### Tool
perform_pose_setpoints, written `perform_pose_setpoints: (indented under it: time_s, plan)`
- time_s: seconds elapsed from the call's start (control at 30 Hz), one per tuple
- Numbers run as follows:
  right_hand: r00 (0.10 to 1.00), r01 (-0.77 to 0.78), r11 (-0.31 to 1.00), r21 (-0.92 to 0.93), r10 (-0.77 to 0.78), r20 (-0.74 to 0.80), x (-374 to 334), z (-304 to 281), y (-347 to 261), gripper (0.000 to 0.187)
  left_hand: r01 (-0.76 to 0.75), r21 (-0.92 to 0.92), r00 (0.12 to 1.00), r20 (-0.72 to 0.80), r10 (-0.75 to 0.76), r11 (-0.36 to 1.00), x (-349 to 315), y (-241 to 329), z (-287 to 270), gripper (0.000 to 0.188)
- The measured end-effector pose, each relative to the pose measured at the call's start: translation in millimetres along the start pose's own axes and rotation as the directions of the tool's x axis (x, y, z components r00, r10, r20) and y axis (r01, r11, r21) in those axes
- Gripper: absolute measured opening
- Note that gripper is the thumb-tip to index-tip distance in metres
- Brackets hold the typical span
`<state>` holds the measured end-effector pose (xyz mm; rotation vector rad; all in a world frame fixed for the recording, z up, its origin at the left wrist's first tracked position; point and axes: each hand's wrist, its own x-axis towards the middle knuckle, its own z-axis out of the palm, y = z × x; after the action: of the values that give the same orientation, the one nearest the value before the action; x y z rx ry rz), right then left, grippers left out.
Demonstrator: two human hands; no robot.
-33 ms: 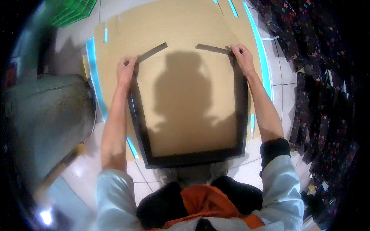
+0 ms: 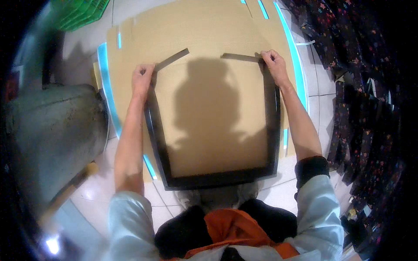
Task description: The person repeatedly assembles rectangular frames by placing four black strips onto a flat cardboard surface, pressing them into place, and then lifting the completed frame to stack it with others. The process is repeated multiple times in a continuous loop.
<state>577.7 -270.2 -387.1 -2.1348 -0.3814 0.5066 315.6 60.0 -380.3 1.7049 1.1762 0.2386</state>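
Black rectangular frame (image 2: 217, 179) lies flat on cardboard sheet (image 2: 209, 30), far side open, two loose end strips angled inward. Left hand (image 2: 143, 78) clenched on the frame's upper left corner; right hand (image 2: 273, 63) pinching the upper right corner. Green crate (image 2: 82, 11) far left on the tiled floor (image 2: 320, 82).

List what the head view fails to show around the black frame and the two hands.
- Left hand and right hand: each covers a far corner of the black frame, so how the corners meet the loose strips is hidden.
- Grip: fingertips are too small to tell pinching from pressing.
- Cardboard sheet: its far edge is cut off by the picture's top.
- Dark patterned pieces at right: warped and dim near the fisheye rim.
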Motion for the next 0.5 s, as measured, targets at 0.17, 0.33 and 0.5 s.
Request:
perform_pose_setpoints:
  time_s: [0.17,0.33,0.5]
  plan:
    - [0.991,0.131,0.989,0.072,-0.131,0.003,1,-2,13,0.03,0.017,-0.037,0.996,0.092,-0.013,0.999,-3,3,-4,0.025]
    - [0.988,0.117,0.993,0.016,-0.115,-0.099,0,4,4,0.058,0.068,-0.066,0.998,0.01,-0.067,0.996,-10,10,-10,0.049]
    - [0.992,0.045,0.999,0.03,-0.041,-0.122,3,1,9,0.088,0.11,-0.168,0.985,0.147,-0.086,0.98,-17,27,-16,0.068]
